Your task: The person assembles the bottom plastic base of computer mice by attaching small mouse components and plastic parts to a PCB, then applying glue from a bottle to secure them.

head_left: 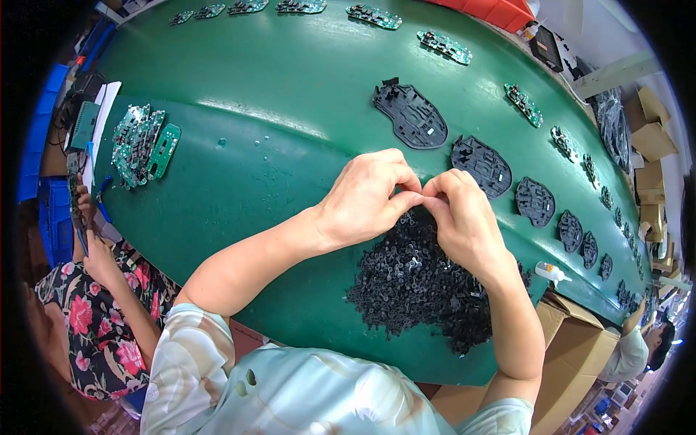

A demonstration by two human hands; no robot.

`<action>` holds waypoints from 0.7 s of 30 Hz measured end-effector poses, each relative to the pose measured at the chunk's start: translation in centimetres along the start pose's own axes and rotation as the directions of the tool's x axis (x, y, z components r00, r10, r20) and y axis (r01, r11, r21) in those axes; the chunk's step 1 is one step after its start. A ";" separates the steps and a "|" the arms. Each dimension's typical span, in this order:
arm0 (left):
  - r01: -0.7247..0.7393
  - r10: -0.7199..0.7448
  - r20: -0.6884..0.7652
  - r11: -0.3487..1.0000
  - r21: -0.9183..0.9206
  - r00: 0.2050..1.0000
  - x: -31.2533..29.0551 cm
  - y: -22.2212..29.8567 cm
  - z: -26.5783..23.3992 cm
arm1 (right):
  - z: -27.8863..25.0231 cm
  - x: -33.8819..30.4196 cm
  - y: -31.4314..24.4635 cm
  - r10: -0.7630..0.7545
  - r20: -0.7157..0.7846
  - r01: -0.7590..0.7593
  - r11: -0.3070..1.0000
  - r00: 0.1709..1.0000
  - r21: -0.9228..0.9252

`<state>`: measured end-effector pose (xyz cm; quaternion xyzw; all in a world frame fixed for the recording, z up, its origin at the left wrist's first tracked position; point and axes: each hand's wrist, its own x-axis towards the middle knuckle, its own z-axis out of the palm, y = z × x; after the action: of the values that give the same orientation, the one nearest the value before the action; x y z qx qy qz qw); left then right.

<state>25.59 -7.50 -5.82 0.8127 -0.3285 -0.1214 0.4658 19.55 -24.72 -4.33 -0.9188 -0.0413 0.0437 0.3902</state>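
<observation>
My left hand (370, 194) and my right hand (464, 216) meet at their fingertips above the green table, thumbs and forefingers pinched together. Whatever sits between the fingertips is too small to make out. Just below them spreads a large heap of small black plastic parts (406, 283). Beyond my hands lie two black plastic shells (410, 114) with moulded ribs; the nearer shell (481, 167) is right behind my right hand. More such shells (535, 201) run in a row toward the right.
Green circuit boards (444, 48) line the table's far side. A pile of boards (138, 145) lies at left, near a co-worker's hands (98, 254). A small white bottle (552, 272) lies right of the heap. A cardboard box (576, 341) stands by my right arm.
</observation>
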 end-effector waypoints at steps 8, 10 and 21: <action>-0.146 0.148 -0.030 0.986 0.077 0.989 4.6 -1.0 -1.8 | -2.0 2.1 0.4 0.010 -0.145 -0.013 1.000 0.989 -0.019; -0.137 0.148 -0.038 0.968 0.209 0.988 7.3 -2.5 -2.5 | -2.2 3.1 1.3 -0.103 -0.279 0.055 0.983 0.955 -0.177; 0.025 -0.070 0.145 0.957 0.288 0.987 11.6 -5.7 -3.6 | 0.4 6.6 2.0 0.008 -0.217 -0.089 0.926 0.976 -0.366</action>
<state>38.56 -10.54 -7.38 0.8671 -0.3577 -0.1462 0.3143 26.13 -25.09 -6.43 -0.9764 0.0158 -0.0532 0.2089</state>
